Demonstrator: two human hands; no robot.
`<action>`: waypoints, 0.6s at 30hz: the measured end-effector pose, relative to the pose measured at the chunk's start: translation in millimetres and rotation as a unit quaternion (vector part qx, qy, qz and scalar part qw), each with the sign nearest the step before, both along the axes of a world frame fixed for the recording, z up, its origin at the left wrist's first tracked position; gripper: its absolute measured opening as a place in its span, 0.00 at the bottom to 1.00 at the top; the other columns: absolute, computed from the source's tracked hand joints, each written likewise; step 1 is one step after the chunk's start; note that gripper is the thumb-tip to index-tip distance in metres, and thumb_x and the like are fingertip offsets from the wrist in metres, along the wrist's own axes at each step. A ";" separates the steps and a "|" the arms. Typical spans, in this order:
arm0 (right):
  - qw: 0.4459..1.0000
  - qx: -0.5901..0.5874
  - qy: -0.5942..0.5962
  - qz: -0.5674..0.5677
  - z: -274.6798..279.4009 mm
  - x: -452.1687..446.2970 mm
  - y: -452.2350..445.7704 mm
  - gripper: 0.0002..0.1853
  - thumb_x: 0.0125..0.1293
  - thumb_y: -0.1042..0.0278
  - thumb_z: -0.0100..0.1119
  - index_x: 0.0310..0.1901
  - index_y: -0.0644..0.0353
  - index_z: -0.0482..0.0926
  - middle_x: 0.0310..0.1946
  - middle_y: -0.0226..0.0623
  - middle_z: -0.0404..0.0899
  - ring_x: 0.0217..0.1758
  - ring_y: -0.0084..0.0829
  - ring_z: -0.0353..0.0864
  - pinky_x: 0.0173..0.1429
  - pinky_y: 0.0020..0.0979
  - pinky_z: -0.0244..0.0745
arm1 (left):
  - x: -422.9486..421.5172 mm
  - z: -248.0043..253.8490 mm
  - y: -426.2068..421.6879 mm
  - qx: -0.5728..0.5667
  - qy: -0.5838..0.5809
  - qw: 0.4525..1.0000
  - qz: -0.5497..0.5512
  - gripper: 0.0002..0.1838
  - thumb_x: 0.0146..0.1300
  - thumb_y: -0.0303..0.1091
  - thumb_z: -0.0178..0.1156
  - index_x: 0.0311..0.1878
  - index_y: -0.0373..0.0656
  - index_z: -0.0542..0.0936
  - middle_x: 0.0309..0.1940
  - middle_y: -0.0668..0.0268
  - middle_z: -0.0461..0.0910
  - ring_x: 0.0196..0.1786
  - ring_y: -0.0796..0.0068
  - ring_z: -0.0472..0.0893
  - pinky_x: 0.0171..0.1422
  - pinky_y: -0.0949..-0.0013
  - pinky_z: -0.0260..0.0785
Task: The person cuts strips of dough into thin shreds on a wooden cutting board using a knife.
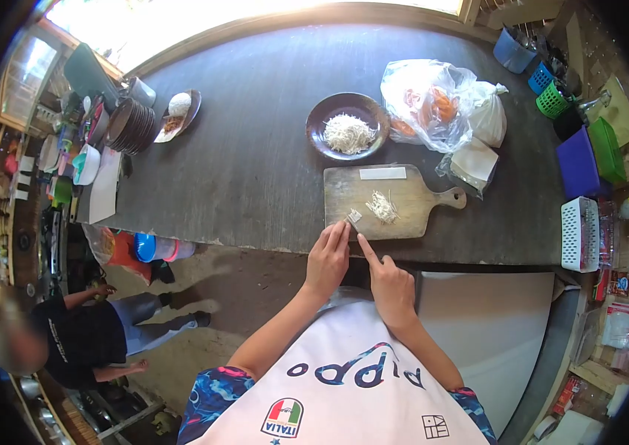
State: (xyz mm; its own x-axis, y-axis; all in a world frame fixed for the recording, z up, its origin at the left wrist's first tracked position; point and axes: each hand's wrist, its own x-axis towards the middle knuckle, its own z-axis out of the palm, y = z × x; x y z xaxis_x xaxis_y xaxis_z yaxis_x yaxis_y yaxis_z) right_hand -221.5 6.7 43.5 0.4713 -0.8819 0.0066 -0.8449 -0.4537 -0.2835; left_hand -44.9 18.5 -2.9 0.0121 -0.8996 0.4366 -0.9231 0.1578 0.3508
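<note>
A wooden cutting board [412,194] with a handle lies at the counter's front edge. On it are a loose heap of thin white strands [382,208], a few short cut pieces [354,216] and a flat white strip [383,173]. My left hand [328,261] has its fingers bunched together at the board's front, right by the short pieces. Held in my right hand [390,288] is a knife [353,225], mostly hidden, with the index finger stretched along it. Behind the board, a dark bowl [316,145] holds more of the white strands.
Clear plastic bags [426,104] with orange contents stand right of the bowl. A plate [189,119] with white and brown food sits at the far left, beside stacked dark bowls [130,130]. Baskets [580,233] line the right side. Another person [84,334] stands at the left.
</note>
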 end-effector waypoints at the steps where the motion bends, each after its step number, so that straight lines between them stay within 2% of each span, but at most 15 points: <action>1: 1.000 -0.011 0.005 0.007 -0.7 0.0 -1.5 0.45 0.71 0.73 0.65 0.86 0.26 0.65 0.27 0.35 0.77 0.23 0.37 0.87 0.29 0.40 0.86 | -0.7 1.1 0.4 0.005 0.003 1.000 0.003 0.26 0.63 0.17 0.65 0.67 0.29 0.82 0.66 0.54 0.79 0.68 0.52 0.81 0.70 0.56 0.81; 2: 1.000 -0.022 0.010 0.015 -1.8 -0.5 -3.5 0.48 0.67 0.77 0.65 0.87 0.28 0.65 0.27 0.34 0.77 0.23 0.34 0.87 0.29 0.38 0.87 | -1.8 1.5 -0.3 0.011 0.006 1.000 0.006 0.26 0.63 0.16 0.65 0.67 0.29 0.82 0.66 0.54 0.79 0.68 0.52 0.81 0.70 0.56 0.81; 18: 1.000 0.010 0.010 0.002 1.2 -3.8 3.6 0.47 0.70 0.76 0.64 0.87 0.25 0.64 0.28 0.35 0.75 0.22 0.35 0.86 0.29 0.39 0.87 | -1.6 -7.6 -0.4 -0.011 0.007 1.000 0.026 0.26 0.64 0.15 0.64 0.68 0.33 0.83 0.65 0.58 0.81 0.68 0.55 0.82 0.69 0.56 0.82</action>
State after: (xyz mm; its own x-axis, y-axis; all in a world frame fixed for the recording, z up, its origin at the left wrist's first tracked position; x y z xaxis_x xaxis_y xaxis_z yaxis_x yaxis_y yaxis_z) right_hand -225.3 10.3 44.7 0.4740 -0.8803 -0.0198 -0.8490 -0.4509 -0.2754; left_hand -46.5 18.1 -10.4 0.0645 -0.8877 0.4559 -0.9250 0.1183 0.3611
